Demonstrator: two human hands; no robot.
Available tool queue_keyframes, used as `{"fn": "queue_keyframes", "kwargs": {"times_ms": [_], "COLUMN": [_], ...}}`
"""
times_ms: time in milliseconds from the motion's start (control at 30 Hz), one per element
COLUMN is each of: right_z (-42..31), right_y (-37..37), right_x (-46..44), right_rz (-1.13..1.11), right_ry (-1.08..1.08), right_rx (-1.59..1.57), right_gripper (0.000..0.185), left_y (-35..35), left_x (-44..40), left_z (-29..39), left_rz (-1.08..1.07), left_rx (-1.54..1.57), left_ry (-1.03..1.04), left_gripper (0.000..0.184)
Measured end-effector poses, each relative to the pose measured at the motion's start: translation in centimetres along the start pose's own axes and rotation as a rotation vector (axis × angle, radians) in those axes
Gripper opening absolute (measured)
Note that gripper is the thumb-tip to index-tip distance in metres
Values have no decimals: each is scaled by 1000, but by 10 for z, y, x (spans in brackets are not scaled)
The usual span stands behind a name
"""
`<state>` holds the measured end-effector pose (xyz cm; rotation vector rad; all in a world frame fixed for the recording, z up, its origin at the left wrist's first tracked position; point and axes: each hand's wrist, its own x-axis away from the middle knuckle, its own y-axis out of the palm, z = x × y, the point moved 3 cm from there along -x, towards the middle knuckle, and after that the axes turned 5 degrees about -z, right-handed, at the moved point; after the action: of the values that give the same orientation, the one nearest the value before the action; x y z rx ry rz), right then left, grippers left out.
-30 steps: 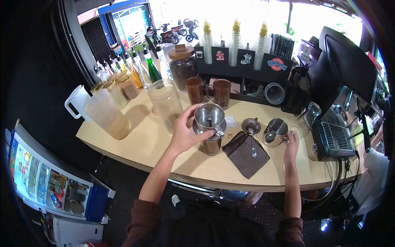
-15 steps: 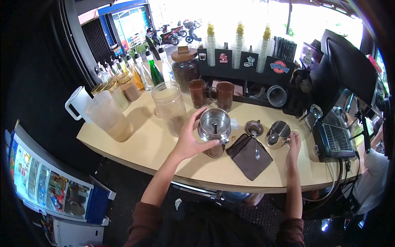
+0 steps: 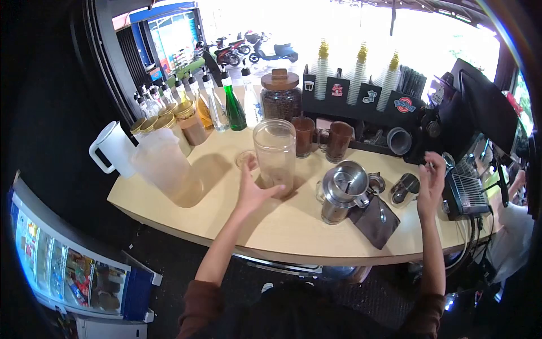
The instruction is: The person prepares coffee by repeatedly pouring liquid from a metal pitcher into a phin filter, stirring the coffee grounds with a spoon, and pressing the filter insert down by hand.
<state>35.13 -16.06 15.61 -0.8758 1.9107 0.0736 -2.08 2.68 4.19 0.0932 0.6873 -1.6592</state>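
My left hand is low beside a clear lidded-style jar with a little dark content at its bottom. Its fingers are spread, the thumb by the jar's base and the fingertips near a round clear lid on the counter. A metal drip coffee filter sits on top of a glass mug. My right hand is raised with fingers apart, holding nothing, next to a metal cup. A dark cloth with a spoon on it lies between the filter and the cup.
Two mugs of brown drink stand behind the filter. A frosted pitcher and a white pitcher are on the left. Syrup bottles, a coffee bean jar and a black cup rack line the back; an espresso machine stands right.
My left hand has let go of the drip filter, now on the mug, and moved left to the jar. My right hand has released the metal cup and lifted. The view has shifted left.
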Motion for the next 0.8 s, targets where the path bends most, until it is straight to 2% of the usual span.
{"fn": "queue_keyframes", "kwargs": {"times_ms": [33,100,133,200,233,267,300,333,400,433,500,533,600,733,800], "right_z": [-24,-71,-92,-122,-135,-145,-156,-165,-180,-182,-177,-177,-171,-153,-160], "right_y": [15,49,68,99,115,130,141,152,171,180,199,205,216,244,254], "right_x": [-11,-27,-32,-37,-36,-35,-34,-32,-29,-27,-22,-23,-21,-19,-13], "right_rz": [-67,-247,-332,-422,-518,-613,-613,-649,-712,-709,-858,-854,-980,-1117,-1375], "right_ry": [-59,-139,-156,-169,-194,-219,-214,-195,-150,-145,-52,-47,50,55,77], "right_rx": [-1,61,52,57,24,-12,-6,-22,-35,-32,51,57,124,180,182], "right_gripper": [26,26,25,24,23,21,21,20,18,18,19,19,21,24,24], "left_y": [2,13,7,-2,-7,-15,-23,-28,-43,-46,-47,-49,-53,-57,-58], "left_x": [-5,-15,-17,-15,-17,-20,-21,-19,-14,-13,-13,-12,-10,-7,-7], "left_z": [-7,-18,-13,-1,-12,-24,-28,-34,-37,-43,-48,-47,-43,-34,-32], "left_rz": [-10,-385,-397,-516,-523,-512,-498,-505,-392,-398,-420,-426,-475,-526,-528], "left_rx": [6,318,326,581,592,411,229,233,54,56,321,325,388,278,278], "left_ry": [2,-84,-83,-164,-162,-37,83,80,284,286,246,251,214,231,257], "left_gripper": [102,109,109,108,108,106,103,103,99,99,97,97,94,91,91]}}
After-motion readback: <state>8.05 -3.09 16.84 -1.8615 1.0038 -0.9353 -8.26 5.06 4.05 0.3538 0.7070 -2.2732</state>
